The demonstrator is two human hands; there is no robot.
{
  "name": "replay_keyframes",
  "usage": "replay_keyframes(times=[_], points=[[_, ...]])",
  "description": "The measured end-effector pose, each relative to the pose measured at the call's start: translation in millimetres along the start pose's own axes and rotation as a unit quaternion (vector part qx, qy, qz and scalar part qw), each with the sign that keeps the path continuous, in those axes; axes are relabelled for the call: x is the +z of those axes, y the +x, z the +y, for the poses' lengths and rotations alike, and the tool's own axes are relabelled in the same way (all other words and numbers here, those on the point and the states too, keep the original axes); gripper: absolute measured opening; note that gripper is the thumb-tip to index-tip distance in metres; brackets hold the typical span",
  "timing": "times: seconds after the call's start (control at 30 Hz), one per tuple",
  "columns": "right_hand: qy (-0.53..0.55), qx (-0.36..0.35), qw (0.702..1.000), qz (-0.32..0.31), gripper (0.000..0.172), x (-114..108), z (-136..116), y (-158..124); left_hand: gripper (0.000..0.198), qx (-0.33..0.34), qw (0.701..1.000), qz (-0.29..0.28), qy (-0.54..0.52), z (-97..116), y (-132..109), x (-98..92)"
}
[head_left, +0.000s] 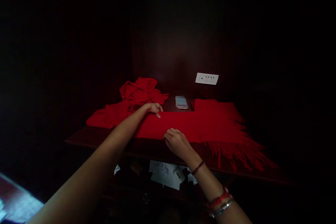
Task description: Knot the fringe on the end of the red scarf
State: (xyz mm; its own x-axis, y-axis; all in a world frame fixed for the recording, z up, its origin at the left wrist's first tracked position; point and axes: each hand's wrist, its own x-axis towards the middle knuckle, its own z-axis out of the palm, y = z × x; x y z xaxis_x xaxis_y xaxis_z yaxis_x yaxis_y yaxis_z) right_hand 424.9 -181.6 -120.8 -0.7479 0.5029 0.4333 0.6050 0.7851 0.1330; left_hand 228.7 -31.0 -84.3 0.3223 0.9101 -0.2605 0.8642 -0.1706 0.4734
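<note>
A long red fringed scarf (210, 122) lies spread across a dark wooden table (86, 138). My left hand (153, 108) reaches over to the scarf's far edge, fingers curled down onto the cloth. My right hand (177, 141) rests at the scarf's near edge, fingers bent and pinching the fabric. The tasselled end (241, 150) hangs over the table's right front. A crumpled heap of red cloth (139, 92) sits at the back left, beyond my left hand.
A small blurred light-blue object (181, 102) lies on the table behind the scarf. A white socket plate (207, 78) is on the dark wall. Papers (165, 175) lie on a shelf under the table. The surroundings are very dark.
</note>
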Motion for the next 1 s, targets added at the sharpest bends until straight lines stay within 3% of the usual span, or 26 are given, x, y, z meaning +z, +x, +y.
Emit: replay_keyframes(times=[0.17,0.3,0.63,0.9,1.0], points=[[-0.009,0.001,1.000,0.024,0.017,2.4,-3.0,5.2,0.036,0.010,1.000,-0.015,-0.018,-2.3,-6.1,0.9],[-0.042,-0.029,0.999,0.009,0.017,4.1,-5.0,9.7,0.027,0.001,1.000,-0.015,-0.015,-8.3,-14.8,-5.5],[-0.050,-0.013,0.998,-0.030,0.019,2.4,-5.9,9.5,0.043,0.002,0.999,0.034,-0.024,-15.7,-12.4,0.5],[-0.046,-0.017,0.999,0.000,0.014,-1.0,-19.0,18.1,0.030,0.005,0.999,0.030,-0.042,-36.7,-31.2,-10.4],[-0.058,-0.033,0.998,-0.022,0.014,1.5,-29.1,26.7,0.031,0.003,0.998,0.033,-0.056,-42.3,-34.4,-9.3]])
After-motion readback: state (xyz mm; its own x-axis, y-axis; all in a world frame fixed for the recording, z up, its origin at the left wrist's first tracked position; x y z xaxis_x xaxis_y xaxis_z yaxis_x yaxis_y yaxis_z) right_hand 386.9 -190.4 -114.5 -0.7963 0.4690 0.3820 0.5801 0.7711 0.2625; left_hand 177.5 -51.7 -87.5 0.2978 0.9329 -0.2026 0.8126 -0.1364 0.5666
